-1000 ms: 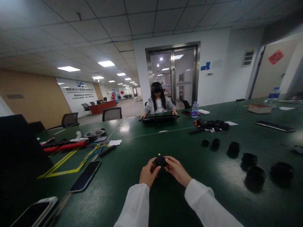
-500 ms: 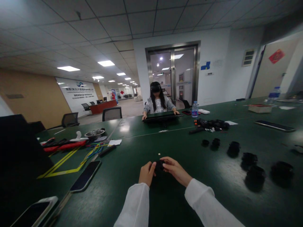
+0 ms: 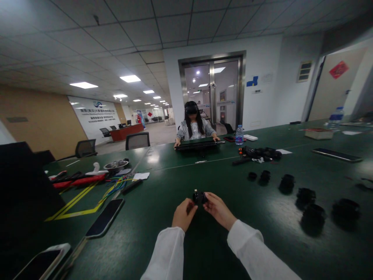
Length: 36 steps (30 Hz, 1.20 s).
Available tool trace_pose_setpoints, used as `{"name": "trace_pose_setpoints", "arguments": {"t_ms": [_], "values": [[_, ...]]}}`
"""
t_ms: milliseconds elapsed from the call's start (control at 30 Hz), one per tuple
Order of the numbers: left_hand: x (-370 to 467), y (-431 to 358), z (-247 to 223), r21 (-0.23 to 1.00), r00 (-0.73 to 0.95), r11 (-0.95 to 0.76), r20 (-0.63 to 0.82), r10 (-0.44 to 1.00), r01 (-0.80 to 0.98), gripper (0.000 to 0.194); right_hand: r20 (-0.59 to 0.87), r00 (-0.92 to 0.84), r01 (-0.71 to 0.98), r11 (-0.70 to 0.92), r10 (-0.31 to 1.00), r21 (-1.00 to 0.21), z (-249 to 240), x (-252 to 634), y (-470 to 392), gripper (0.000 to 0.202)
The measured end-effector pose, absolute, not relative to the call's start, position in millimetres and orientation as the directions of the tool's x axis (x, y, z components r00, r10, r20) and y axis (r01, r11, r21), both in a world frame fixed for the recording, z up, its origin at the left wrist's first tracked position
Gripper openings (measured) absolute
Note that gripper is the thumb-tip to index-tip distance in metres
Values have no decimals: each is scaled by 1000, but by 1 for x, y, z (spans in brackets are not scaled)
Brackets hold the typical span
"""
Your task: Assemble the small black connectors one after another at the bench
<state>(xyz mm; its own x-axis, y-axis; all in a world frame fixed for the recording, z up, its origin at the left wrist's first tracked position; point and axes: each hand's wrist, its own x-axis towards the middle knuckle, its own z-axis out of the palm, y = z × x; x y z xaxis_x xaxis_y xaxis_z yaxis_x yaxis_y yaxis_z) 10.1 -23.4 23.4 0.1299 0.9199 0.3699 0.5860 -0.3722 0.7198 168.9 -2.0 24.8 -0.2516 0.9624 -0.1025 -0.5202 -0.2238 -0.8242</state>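
Two-handed handling of a black cylindrical part [image 3: 199, 197] over a green tabletop [image 3: 131, 237]. The right hand [image 3: 218, 210] pinches the part's right end between thumb and fingers. The left hand [image 3: 183, 214], thumb and fingers narrowly spaced, lies at the opposite end; whether it grips cannot be told. Right: six black round fittings [image 3: 288, 182], standing apart from the hands. Left: a dark-screened smartphone [image 3: 105, 218], lying flat.

Dim overall; light from ceiling panels [image 3: 130, 78]. Glare patch near far edge of green table [image 3: 163, 182]. Black cylindrical parts [image 3: 313, 216] toward right edge blurred.
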Motion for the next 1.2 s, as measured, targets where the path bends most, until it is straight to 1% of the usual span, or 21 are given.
{"name": "trace_pose_setpoints", "arguments": {"t_ms": [67, 133, 200, 267, 433, 533, 633, 733, 900, 1033, 1133, 1200], "values": [[10, -22, 23, 726, 75, -357, 391, 917, 587, 14, -98, -257, -503, -220, 961, -836, 26, 168, -3, 21], [9, -21, 22, 733, 37, -372, 429, 902, 569, 24, -99, -254, -493, -217, 962, -843, 28, 168, -4, 21], [8, -20, 21, 722, 53, -416, 467, 883, 553, 38, -99, -256, -485, -216, 962, -847, 29, 167, -5, 21], [8, -19, 19, 702, 97, -453, 484, 869, 549, 44, -93, -264, -478, -214, 960, -852, 28, 167, -4, 20], [7, -17, 17, 715, 78, -416, 455, 887, 561, 40, -57, -262, -447, -173, 963, -877, 24, 166, -2, 25], [7, -19, 19, 705, 65, -397, 448, 892, 588, 33, -42, -262, -411, -151, 964, -899, 25, 167, -3, 29], [7, -22, 23, 697, 56, -371, 431, 901, 613, 27, -29, -291, -367, -139, 956, -920, 29, 169, -6, 29], [6, -23, 25, 706, 43, -332, 393, 918, 626, 27, -16, -320, -329, -127, 947, -936, 33, 171, -9, 28], [5, -19, 21, 703, 3, -272, 358, 934, 657, 34, 16, -382, -284, -101, 924, -953, 32, 173, -10, 31], [3, -19, 21, 714, 23, -309, 379, 925, 628, 36, 10, -382, -281, -106, 924, -954, 30, 173, -9, 30], [4, -20, 23, 707, 76, -360, 399, 914, 609, 35, -29, -330, -336, -147, 943, -930, 29, 172, -7, 27], [5, -21, 23, 696, 133, -403, 408, 903, 595, 31, -59, -290, -395, -176, 955, -902, 27, 170, -5, 25]]}}
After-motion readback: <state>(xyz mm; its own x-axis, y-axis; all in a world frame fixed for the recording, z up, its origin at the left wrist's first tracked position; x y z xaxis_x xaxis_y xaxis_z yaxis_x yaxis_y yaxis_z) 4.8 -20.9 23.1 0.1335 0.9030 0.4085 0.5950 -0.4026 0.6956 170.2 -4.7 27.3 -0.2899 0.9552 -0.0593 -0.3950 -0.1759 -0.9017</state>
